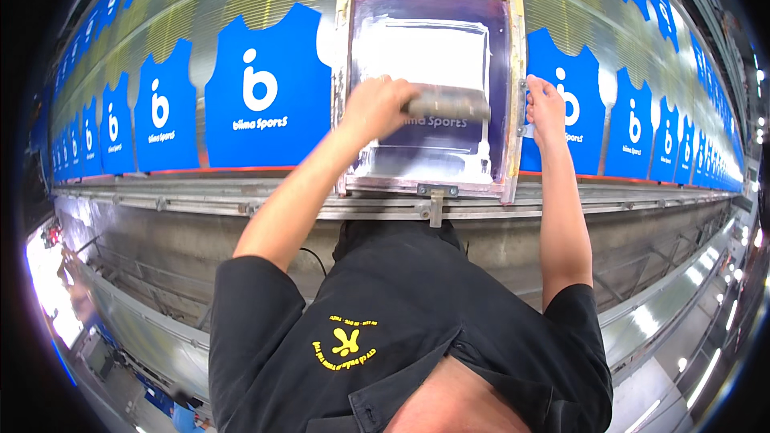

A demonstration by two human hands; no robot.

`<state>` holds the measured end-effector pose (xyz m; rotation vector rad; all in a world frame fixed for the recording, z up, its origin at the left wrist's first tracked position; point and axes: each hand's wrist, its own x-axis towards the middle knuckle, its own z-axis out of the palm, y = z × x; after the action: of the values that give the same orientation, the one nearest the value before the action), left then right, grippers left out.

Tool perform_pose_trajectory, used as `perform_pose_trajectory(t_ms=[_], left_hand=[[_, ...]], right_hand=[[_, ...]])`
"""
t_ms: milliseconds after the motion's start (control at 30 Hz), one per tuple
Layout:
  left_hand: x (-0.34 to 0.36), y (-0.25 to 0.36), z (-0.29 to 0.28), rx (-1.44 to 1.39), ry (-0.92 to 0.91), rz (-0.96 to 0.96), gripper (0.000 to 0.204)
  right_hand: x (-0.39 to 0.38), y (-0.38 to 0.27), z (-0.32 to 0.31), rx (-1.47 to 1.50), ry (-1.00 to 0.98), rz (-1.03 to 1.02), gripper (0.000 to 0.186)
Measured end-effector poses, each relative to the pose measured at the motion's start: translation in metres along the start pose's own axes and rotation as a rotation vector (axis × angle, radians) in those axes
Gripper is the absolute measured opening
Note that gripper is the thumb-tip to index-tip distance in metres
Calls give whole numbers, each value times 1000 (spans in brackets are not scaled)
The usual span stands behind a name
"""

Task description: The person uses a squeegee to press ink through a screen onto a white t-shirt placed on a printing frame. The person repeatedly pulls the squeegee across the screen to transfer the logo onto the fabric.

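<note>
Gripping the squeegee point(447, 104) in your closed left hand point(377, 108), you hold its blade across the mesh of the screen frame point(516, 72), roughly mid-panel, so white ink spreads evenly over the stencil. Your right hand point(545, 104) is curled around the frame's right rail, steadying it flat on the blue garment panel point(269, 88) beneath. On the long desk point(200, 192), neighbouring blue panels lie just beside the frame on both sides, so lateral room is tight. Toward you, the frame's near edge meets a metal bracket point(437, 192) on the rail.
</note>
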<state>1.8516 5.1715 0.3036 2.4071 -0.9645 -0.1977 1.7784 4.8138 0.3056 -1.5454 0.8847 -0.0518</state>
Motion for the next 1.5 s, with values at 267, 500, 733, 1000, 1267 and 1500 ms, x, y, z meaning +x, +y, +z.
perform_pose_trajectory(t_ms=[267, 500, 733, 1000, 1267, 1500], left_hand=[[-153, 57, 13, -40, 154, 85, 64], [-192, -46, -79, 102, 105, 17, 47], [-265, -173, -173, 123, -66, -73, 47], [-221, -251, -228, 135, -66, 17, 36], [-53, -334, -256, 230, -86, -11, 27], [-13, -359, -250, 318, -147, -47, 40]], right_hand=[[-15, -4, 28, 101, 135, -268, 39], [-58, 28, 168, 205, 58, -320, 32], [-130, 58, 341, 105, 81, -226, 29], [-128, 62, 395, -191, 157, -272, 40], [-134, 50, 407, -204, 177, -177, 41], [-102, -16, 437, -630, 364, -723, 48]])
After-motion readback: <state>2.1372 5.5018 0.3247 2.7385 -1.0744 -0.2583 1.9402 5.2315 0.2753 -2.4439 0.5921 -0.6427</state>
